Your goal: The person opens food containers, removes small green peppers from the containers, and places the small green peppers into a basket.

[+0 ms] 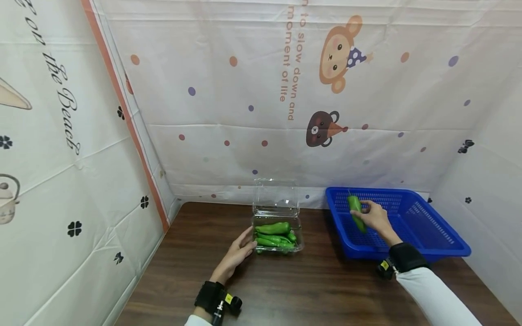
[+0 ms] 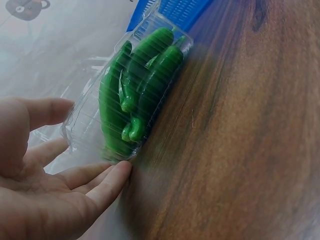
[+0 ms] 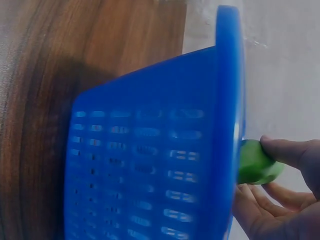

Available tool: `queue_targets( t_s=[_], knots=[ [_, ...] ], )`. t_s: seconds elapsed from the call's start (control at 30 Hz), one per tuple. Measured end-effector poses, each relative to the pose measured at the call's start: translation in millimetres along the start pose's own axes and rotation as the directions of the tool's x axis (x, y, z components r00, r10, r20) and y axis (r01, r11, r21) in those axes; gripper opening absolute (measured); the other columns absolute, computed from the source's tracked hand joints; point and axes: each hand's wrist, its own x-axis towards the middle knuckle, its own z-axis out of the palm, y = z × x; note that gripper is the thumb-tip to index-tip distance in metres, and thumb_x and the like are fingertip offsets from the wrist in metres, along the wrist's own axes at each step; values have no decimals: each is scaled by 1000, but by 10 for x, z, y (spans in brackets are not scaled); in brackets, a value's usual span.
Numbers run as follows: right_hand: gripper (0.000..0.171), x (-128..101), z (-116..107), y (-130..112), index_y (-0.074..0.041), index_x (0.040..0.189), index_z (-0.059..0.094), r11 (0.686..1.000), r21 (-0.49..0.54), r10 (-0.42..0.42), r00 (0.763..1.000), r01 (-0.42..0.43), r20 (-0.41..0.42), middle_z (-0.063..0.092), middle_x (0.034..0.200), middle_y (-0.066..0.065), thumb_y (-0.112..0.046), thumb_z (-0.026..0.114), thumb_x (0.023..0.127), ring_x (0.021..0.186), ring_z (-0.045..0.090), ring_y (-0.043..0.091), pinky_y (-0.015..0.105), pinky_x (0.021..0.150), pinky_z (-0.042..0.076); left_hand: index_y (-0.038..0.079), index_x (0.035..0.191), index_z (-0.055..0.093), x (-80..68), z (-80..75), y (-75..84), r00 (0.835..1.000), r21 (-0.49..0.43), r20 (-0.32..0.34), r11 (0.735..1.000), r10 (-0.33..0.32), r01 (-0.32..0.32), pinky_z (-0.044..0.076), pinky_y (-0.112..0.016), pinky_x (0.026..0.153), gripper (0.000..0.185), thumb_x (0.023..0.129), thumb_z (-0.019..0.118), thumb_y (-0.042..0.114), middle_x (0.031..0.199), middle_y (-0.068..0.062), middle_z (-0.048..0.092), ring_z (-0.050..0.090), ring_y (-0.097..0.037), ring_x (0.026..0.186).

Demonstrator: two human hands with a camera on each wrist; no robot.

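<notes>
A green pepper [image 1: 356,213] is pinched between the thumb and fingers of my right hand [image 1: 376,217], over the left part of the blue basket [image 1: 444,250]. In the right wrist view, the basket's rim hides part of this pepper [image 3: 256,162]. My left hand [image 1: 239,251] is at the left side of a clear plastic clamshell box [image 1: 299,244], fingers nearly straight, and the fingertips touch its end in the left wrist view. Several green peppers [image 1: 274,228] lie inside the box. Its hinged lid [image 1: 276,198] stands raised at the back.
The box and the basket stand on a dark wooden table [image 1: 310,290], with a strip of tabletop between them. Printed white sheets [image 1: 228,99] hang behind the table and along both sides. Each wrist wears a black strap with a small camera.
</notes>
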Motion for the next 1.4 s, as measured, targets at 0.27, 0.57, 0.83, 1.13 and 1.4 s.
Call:
queue_targets(
  t_s=[0.27, 0.57, 0.83, 1.13, 1.4],
  knots=[
    [65, 0, 40, 79, 20, 141, 41, 999, -37, 10, 1000, -10, -2, 64, 114, 42, -21, 67, 99, 88, 71, 42, 43, 69, 64, 16, 164, 25, -3, 8, 6, 1000, 1, 0, 1000, -9, 9, 40, -58, 120, 64, 107, 53, 23, 164, -31, 25, 39, -46, 147],
    [65, 1, 55, 120, 21, 141, 40, 1000, -22, 19, 999, -19, 40, 65, 114, 41, -22, 66, 99, 89, 73, 40, 43, 71, 65, 16, 164, 25, 7, 7, 12, 1000, 8, -8, 1000, -11, 11, 40, -58, 119, 64, 107, 54, 24, 164, -30, 26, 40, -46, 146],
    [67, -25, 74, 152, 20, 141, 42, 999, -12, 33, 996, -32, 78, 64, 115, 42, -24, 68, 98, 88, 73, 38, 41, 69, 64, 16, 164, 25, 2, 4, 3, 1000, 8, -1, 1000, -8, 8, 40, -58, 119, 63, 107, 53, 24, 164, -30, 26, 40, -45, 146],
    [74, -39, 92, 209, 21, 138, 44, 999, -26, 34, 996, -32, 83, 66, 108, 39, -32, 74, 94, 81, 72, 34, 39, 65, 63, 16, 164, 25, 0, 7, 21, 1000, 6, 1, 1000, -7, 7, 41, -57, 119, 63, 107, 53, 23, 164, -30, 26, 40, -45, 146],
    [65, -38, 122, 183, 21, 138, 44, 998, -59, 43, 993, -37, 107, 67, 108, 38, -22, 70, 97, 83, 73, 34, 41, 68, 64, 16, 164, 25, -1, -2, 10, 1000, -6, 0, 1000, -8, 8, 40, -58, 120, 64, 107, 54, 23, 164, -30, 26, 40, -45, 146]
  ],
)
